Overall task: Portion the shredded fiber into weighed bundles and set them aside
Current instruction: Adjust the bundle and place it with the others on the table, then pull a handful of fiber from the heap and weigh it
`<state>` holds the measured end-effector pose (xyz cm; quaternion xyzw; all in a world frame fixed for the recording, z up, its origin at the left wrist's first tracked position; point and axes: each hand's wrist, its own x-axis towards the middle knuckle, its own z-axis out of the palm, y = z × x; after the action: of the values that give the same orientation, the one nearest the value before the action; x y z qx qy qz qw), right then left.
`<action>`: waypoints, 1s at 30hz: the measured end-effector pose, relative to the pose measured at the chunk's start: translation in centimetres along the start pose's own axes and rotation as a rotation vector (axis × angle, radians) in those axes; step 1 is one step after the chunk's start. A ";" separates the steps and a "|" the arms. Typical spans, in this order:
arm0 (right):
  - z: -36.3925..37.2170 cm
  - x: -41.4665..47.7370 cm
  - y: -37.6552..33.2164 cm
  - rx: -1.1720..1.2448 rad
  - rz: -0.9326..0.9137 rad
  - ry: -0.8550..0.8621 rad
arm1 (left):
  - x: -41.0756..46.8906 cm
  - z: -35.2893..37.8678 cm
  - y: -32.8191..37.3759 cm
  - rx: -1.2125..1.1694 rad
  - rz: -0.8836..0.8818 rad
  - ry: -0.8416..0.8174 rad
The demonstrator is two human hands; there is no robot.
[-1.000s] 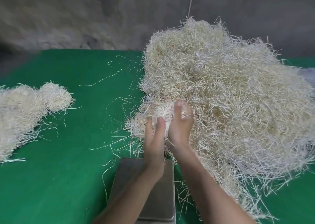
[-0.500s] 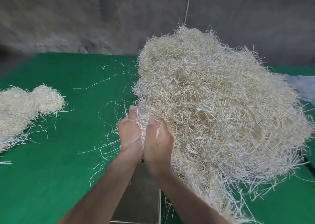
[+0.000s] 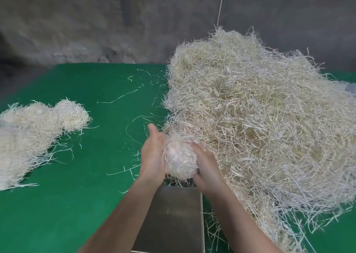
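Both hands on one fiber clump, held between them.

- Left grip: palm flat against the clump's left side, fingers roughly straight and pointing away from the camera. It presses the clump rather than wrapping it.
- Right grip: cupped round the clump's right side with fingers curved over it, grasping. Motion blur here, so fingertip detail is unclear.
- The clump sits over the far edge of the metal scale pan. I can't tell whether it touches the pan. A few strands hang down from its underside.
- Main fiber pile: fills the right half of the green worktop, tall and loose. Its left edge is right against the clump and the right grip, and its near edge spills along the pan's right side. That's the crowded side.
- Set-aside bundles: a lumpy heap at far left, well apart from the hands, with open green between.
- Loose strands are scattered over the green between the pile and the bundles, some just beside the left grip.
- Behind: a rough grey wall, with a thin pale cord running down it to the top of the pile.
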<state>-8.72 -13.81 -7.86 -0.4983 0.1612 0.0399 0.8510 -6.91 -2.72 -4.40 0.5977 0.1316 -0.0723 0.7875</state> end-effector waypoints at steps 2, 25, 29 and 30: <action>0.4 0.4 0.1 -0.026 -0.047 0.117 | 0.1 -1.6 -0.5 -0.080 -0.102 0.028; 15.3 9.8 8.0 -0.543 -0.097 -0.227 | 11.2 -18.6 1.8 -0.122 -0.129 0.042; 17.1 13.3 12.2 -0.960 0.067 -0.366 | 16.8 -27.0 2.9 0.021 -0.115 0.307; 17.2 13.8 13.4 -1.169 0.044 -0.389 | 17.9 -28.7 3.4 0.064 -0.101 0.335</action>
<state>5.32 6.36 -15.63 -0.8625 -0.0354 0.2293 0.4497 7.64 26.50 -13.76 0.6188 0.2885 -0.0152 0.7305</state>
